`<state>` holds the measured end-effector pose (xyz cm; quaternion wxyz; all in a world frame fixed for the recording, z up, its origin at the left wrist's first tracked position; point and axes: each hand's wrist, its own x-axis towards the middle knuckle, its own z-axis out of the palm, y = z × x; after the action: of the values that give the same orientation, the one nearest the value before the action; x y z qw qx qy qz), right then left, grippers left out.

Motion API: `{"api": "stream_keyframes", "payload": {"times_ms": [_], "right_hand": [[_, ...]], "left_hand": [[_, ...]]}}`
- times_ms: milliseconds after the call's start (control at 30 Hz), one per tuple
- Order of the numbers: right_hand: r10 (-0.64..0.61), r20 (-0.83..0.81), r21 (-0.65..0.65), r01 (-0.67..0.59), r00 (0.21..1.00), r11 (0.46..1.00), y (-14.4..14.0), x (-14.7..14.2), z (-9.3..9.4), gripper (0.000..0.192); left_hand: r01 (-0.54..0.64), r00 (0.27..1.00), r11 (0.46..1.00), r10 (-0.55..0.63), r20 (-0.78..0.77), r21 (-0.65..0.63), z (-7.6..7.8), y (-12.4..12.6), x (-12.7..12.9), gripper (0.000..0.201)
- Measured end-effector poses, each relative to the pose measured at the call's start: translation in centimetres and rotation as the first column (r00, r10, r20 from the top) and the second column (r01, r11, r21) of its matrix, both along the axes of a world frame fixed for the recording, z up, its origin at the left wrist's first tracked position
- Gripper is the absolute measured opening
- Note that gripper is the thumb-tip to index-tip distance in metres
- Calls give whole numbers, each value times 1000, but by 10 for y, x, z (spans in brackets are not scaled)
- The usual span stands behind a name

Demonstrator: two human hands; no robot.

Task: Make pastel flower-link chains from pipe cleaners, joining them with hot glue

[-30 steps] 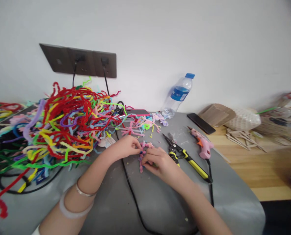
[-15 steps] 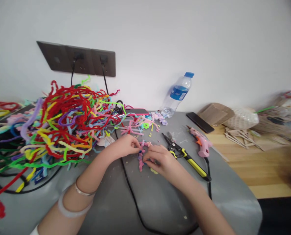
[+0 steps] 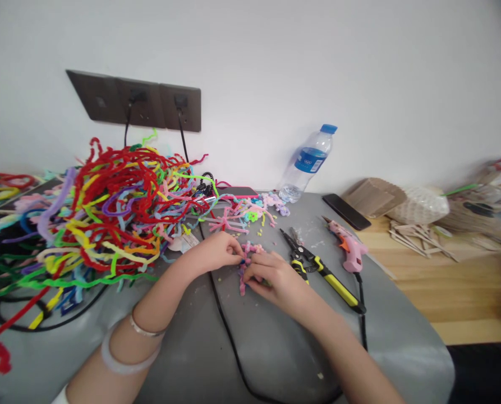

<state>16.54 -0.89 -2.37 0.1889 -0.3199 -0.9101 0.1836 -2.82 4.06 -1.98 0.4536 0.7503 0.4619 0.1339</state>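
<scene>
Left hand (image 3: pixel 221 252) pinches a fuzzy pink piece (image 3: pixel 242 287), located between both hands at the gray table (image 3: pixel 183 348). Right hand (image 3: pixel 277 280) curls at its right side; whether it clamps the piece cannot be told. Pliers (image 3: pixel 333 286) and a glue gun (image 3: pixel 353 252) lie farther right.

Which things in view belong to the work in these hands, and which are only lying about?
In the work:
- fuzzy pink piece, left hand and right hand at it
- probably, though untouched: fuzzy stems, yellow-handled pliers, pink glue gun

Apparently just lying about:
- bottle, leaning on the wall
- black phone
</scene>
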Motion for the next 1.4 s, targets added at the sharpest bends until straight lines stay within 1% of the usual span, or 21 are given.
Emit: {"api": "stream_keyframes", "payload": {"times_ms": [267, 333, 400, 433, 500, 633, 733, 800, 867, 900, 933, 1000, 1067, 1133, 1200, 1300, 1400], "right_hand": [[1, 2, 30, -1, 1000, 1000, 1, -2, -1, 18], [8, -4, 28, -8, 1000, 1000, 0, -2, 0, 19], [-11, -37, 16, 12, 999, 1000, -3, 1, 5, 16], [-41, -71, 12, 42, 997, 999, -5, 4, 8, 15], [-144, -161, 18, 149, 976, 989, -9, 11, 15, 12], [-353, -287, 61, 385, 890, 921, -12, 27, 23, 14], [-430, -310, 62, 469, 848, 881, -10, 37, 23, 16], [-452, -307, 56, 490, 838, 870, -6, 42, 21, 18], [-458, -297, 51, 493, 838, 869, -1, 45, 19, 18], [-455, -289, 48, 488, 842, 872, 2, 46, 18, 19], [-449, -280, 46, 479, 849, 877, 7, 46, 17, 19], [-415, -259, 43, 440, 872, 897, 19, 46, 17, 19], [-354, -233, 41, 373, 906, 927, 34, 43, 18, 19], [-286, -208, 45, 302, 935, 952, 50, 40, 18, 18], [-238, -198, 60, 254, 951, 965, 65, 35, 17, 18], [-202, -229, 67, 223, 952, 973, 83, 27, 11, 19], [-193, -292, 42, 214, 937, 976, 92, 22, 3, 20]], "left_hand": [[11, 1000, 1000, -11, 3, -6, 3, -1, 0, 20], [12, 1000, 1000, -12, 6, -5, 3, -1, 0, 19], [8, 1000, 1000, -8, 13, -9, 3, 0, -1, 19], [2, 1000, 1000, -2, 16, -11, 3, 0, -1, 19], [-30, 999, 1000, 30, 17, -8, 4, 0, -3, 20], [-159, 987, 986, 158, 25, 56, 5, 1, -4, 19], [-244, 970, 961, 242, 31, 127, 5, 1, -2, 17], [-283, 957, 933, 291, -3, 221, 6, 1, 0, 18], [-287, 941, 900, 329, -79, 328, 7, -1, 1, 19], [-269, 935, 891, 333, -125, 365, 8, -2, 2, 21], [-237, 934, 897, 316, -166, 374, 9, -3, 2, 23], [-162, 936, 917, 260, -236, 365, 11, -4, 3, 24], [-116, 937, 927, 222, -271, 356, 12, -5, 4, 26], [-108, 937, 938, 206, -281, 329, 12, -6, 4, 27], [-125, 936, 936, 222, -274, 329, 11, -6, 5, 27], [-131, 934, 933, 229, -275, 335, 11, -7, 7, 27], [-126, 935, 943, 217, -280, 309, 9, -6, 9, 27]]}}
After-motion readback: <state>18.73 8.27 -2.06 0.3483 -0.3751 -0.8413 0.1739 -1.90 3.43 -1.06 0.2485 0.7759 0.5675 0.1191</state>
